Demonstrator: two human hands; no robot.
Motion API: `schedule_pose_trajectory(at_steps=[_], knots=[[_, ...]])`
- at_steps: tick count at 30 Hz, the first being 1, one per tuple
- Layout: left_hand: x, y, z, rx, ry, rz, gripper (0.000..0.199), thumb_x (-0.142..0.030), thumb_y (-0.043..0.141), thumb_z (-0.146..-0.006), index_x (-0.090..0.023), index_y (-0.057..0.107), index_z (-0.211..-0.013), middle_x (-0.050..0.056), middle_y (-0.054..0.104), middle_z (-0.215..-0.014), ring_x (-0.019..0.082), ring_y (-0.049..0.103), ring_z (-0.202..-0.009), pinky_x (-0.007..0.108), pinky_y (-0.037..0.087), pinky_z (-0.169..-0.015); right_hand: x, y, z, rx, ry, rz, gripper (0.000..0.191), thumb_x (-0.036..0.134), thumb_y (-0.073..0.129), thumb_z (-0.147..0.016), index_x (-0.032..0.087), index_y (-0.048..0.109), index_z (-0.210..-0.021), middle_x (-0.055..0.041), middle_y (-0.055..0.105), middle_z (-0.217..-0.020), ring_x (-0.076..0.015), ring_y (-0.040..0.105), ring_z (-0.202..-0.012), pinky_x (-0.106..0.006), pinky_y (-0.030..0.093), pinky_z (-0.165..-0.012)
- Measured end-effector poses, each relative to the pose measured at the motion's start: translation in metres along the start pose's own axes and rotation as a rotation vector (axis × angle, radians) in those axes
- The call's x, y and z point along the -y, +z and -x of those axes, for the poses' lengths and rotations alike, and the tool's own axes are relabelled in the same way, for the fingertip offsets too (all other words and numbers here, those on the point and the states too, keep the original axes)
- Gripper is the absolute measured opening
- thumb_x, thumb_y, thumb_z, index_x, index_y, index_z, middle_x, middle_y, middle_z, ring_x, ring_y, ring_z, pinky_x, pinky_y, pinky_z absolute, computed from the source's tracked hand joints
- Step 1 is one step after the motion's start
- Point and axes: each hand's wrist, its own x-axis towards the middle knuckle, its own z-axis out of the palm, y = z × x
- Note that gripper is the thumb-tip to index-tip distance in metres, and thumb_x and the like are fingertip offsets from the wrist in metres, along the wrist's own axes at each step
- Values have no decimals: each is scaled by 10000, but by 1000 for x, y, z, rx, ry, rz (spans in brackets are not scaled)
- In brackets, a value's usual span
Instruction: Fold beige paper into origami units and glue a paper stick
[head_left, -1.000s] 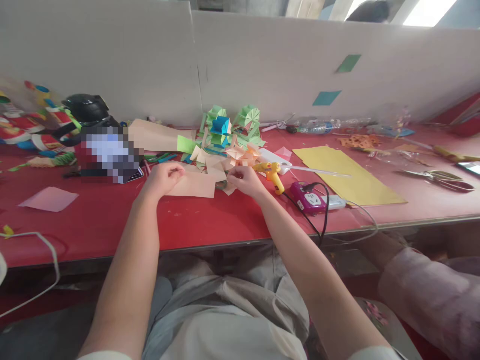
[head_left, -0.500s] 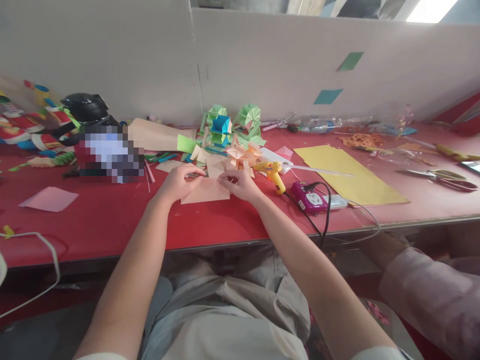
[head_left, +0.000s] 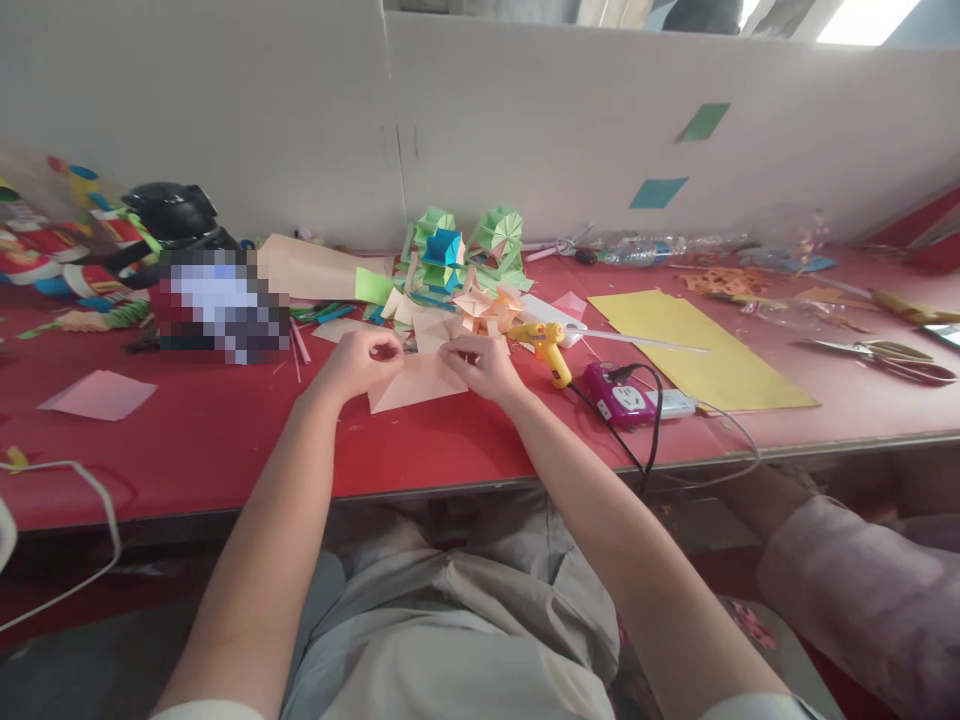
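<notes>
A peach sheet of paper (head_left: 417, 384) lies at the near middle of the red table, turned slightly askew. My left hand (head_left: 360, 362) is closed in a pinch at its upper left edge. At the upper right edge, my right hand (head_left: 484, 366) pinches the same sheet between thumb and fingers. Just beyond the hands lie folded peach paper pieces (head_left: 480, 303) and loose tan paper. Behind them stand green folded paper shapes (head_left: 501, 232) and a blue one (head_left: 442, 247). A yellow glue gun (head_left: 551, 352) rests right of my right hand.
A purple power adapter (head_left: 616, 395) with cables sits near the front edge. Further right are a yellow sheet (head_left: 697, 350) and scissors (head_left: 889, 358). Pink paper (head_left: 99, 396) and a black-lidded object (head_left: 172, 212) are at left. Another person's sleeve (head_left: 862, 590) shows at lower right.
The peach sheet has shifted slightly right and turned a little, its right side now further up. Both hands have stayed nearly in place, with the left fingers more rounded.
</notes>
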Motion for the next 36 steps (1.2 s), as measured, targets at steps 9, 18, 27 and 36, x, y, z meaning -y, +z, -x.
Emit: schedule_pose_trajectory(at_steps=[9,18,27,36], knots=[[32,-28,6,-154,-252,-184,103,-316,658,-693,-214,664,-679,27,700,-724,228,646,-732,323,466,-700,-2,-12,-4,-292,130,-19,212,318,590,-835,167,724,-771,-17,651,-698,-143,547,-658,-279,432,-634],[6,-15,0,-201,-110,235,495,-477,679,-785,-180,676,-1181,101,685,-1272,262,625,-1151,338,499,-942,-6,-11,-6,-60,221,-273,379,546,668,-842,169,710,-831,-16,636,-700,-138,560,-640,-266,462,-588],[9,-2,-1,-147,-183,350,388,-509,787,-723,-162,748,-894,41,738,-840,226,666,-797,295,505,-678,-3,-7,-8,-115,387,-569,516,537,799,-729,190,673,-1090,-49,716,-885,-184,668,-798,-303,555,-701],[-11,4,3,304,-344,631,465,-436,909,-588,-172,712,-915,81,772,-879,250,721,-818,333,561,-702,-9,-5,-6,-47,377,-413,393,521,775,-740,158,701,-871,-23,664,-776,-138,599,-698,-250,499,-604]])
